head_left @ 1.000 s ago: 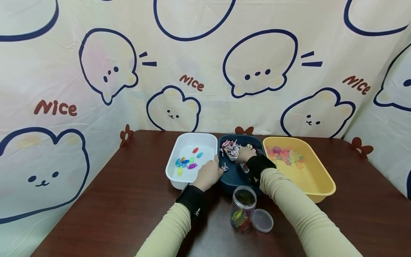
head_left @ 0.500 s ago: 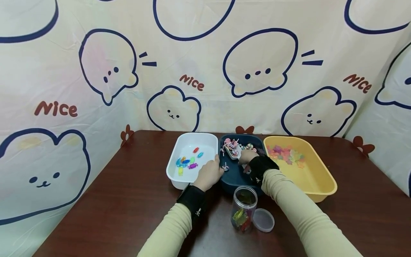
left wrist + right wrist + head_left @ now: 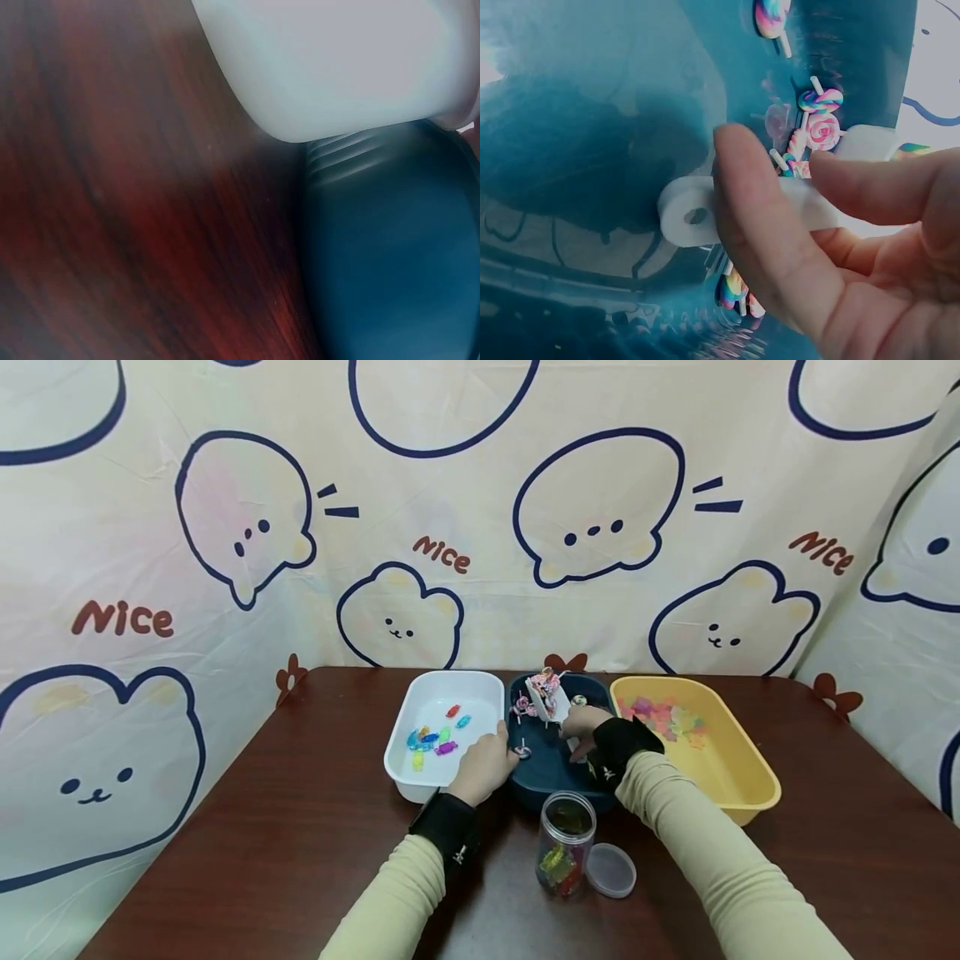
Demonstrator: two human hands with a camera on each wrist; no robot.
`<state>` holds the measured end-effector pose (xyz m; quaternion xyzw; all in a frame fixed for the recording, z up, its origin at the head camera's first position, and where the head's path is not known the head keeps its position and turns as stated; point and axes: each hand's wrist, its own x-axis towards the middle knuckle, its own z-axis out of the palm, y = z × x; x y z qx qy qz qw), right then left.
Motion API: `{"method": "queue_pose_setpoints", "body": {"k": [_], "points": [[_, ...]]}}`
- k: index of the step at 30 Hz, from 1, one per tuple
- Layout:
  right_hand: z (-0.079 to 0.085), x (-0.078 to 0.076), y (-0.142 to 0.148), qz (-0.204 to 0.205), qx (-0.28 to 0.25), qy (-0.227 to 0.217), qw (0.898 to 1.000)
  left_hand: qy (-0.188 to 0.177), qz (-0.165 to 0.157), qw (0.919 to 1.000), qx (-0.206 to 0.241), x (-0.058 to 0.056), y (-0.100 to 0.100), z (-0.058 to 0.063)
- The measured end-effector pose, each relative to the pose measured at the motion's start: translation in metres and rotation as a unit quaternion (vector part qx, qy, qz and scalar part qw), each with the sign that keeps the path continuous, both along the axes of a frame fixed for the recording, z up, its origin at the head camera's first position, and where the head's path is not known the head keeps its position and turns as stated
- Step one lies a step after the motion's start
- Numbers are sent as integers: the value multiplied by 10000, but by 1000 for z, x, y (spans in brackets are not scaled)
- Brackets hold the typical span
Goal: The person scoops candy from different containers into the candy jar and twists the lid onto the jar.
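My right hand [image 3: 587, 727] grips the handle of a white scoop [image 3: 557, 708] inside the dark blue basin [image 3: 542, 777]. Small swirled lollipops [image 3: 545, 683] are heaped in the scoop, which is tilted up. In the right wrist view, thumb and fingers close round the scoop's handle [image 3: 679, 232], whose end has a hole. More lollipops [image 3: 821, 101] lie in the basin. My left hand [image 3: 483, 768] holds the adjoining rims of the white basin [image 3: 420, 787] and the blue one; a single lollipop [image 3: 522, 750] lies close to its thumb. The left wrist view does not show that hand.
Several small wrapped candies [image 3: 446, 747] lie in the white basin. A yellow basin [image 3: 742, 768] at the right holds pastel pieces [image 3: 660, 718]. An open clear jar [image 3: 566, 847] with colourful wrapped pieces stands in front, its lid [image 3: 611, 870] beside it on the table [image 3: 300, 827].
My right hand has shifted slightly right and raised the scoop, which now tilts more steeply with lollipops in it. A few lollipops show left of it. My left hand stays on the rims.
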<state>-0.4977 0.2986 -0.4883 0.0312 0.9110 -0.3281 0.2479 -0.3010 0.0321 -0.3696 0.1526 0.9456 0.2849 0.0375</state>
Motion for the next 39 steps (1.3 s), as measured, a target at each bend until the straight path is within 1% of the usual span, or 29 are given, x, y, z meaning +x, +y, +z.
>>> {"method": "queue_pose_setpoints", "body": {"k": [1, 2, 4, 5, 6, 7, 8, 9, 11, 13, 14, 15, 17, 18, 19, 22, 23, 24, 26, 27, 29, 30, 33, 35, 39], "points": [[-17, -15, 9, -238, -369, -86, 9990, -9, 6, 10000, 8, 0, 1, 0], [-24, -21, 12, -995, -719, -155, 9923, -23, 12, 10000, 12, 0, 1, -1], [-27, -24, 16, -946, -663, -21, 9933, -27, 17, 10000, 29, 1, 2, -2], [-22, -20, 15, -873, -525, 75, 9948, -20, 15, 10000, 31, 1, 2, -2], [-13, -12, 12, -840, -430, 149, 9954, -24, 9, 10000, 34, 1, 2, -2], [3, 1, 5, -765, -345, 165, 9963, -39, 3, 10000, 49, 2, 2, -1], [19, 15, -1, -694, -375, 158, 9968, -42, -6, 10000, 53, 2, 1, -1], [40, 33, -11, -640, -337, 132, 9973, -38, -18, 10000, 61, 2, 1, -1], [86, 73, -33, -601, -319, 13, 9977, -34, -48, 10000, 74, 2, 0, 1], [127, 109, -53, -560, -234, 19, 9982, -46, -74, 9999, 101, 2, 0, 2], [140, 122, -59, -555, -189, 114, 9982, -30, -84, 9999, 96, 2, 0, 2], [154, 136, -67, -573, -11, 182, 9982, -23, -90, 9999, 94, 1, 0, 2], [169, 147, -73, -484, 196, 374, 9979, -33, -79, 9999, 79, 1, 0, 2], [173, 150, -75, -426, 372, 441, 9974, -50, -65, 9999, 84, 0, 0, 2], [175, 150, -74, -369, 488, 492, 9969, -56, -53, 9999, 77, 0, 0, 2], [173, 138, -66, -29, 866, 559, 9947, -68, -11, 10000, 58, -1, 0, 2], [165, 126, -57, 174, 863, 611, 9942, -74, -3, 10000, 64, -1, 0, 2], [163, 121, -53, 301, 1017, 629, 9924, -72, 2, 10000, 60, 0, 0, 2], [162, 115, -48, 479, 1230, 691, 9888, -55, 8, 10000, 29, 0, 0, 2], [166, 117, -49, 499, 1336, 707, 9873, -65, 7, 10000, 23, 0, -1, 2], [177, 127, -52, 565, 1565, 709, 9835, -74, 3, 10000, -6, 0, -1, 2], [189, 141, -59, 549, 1778, 631, 9805, -70, 4, 10000, -30, 0, -1, 2], [207, 167, -61, 779, 1831, 519, 9786, -76, -2, 9999, -77, 0, 0, 2], [214, 183, -57, 1013, 1764, 420, 9782, -81, -9, 9999, -91, 0, 0, 1], [220, 212, -43, 1301, 1559, 348, 9786, -19, -45, 9999, -106, 1, 0, 1]]}}
